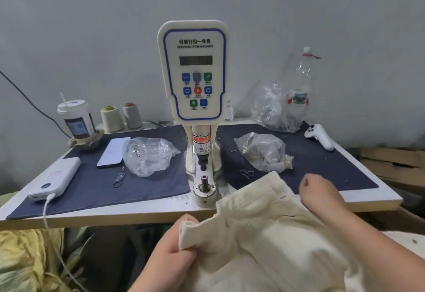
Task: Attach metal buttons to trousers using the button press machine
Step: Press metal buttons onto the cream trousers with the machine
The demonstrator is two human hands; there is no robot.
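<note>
The trousers (271, 241) run off the frame at 5 o'clock, and their cloth hides the left hand's (181, 243) fingertips and the right hand's (322, 192) palm. The machine's (195, 71) display is dark and unreadable, its button labels too small to read. The bags' (264, 151) contents are blurred.

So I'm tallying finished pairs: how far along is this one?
Nothing looks pressed yet. No metal button shows on the cream trousers. In hand: left hand pinches the waistband tab, right hand holds the waistband on the table. Left: slide the tab over the button press machine's lower die, which is bare, and press.
</note>
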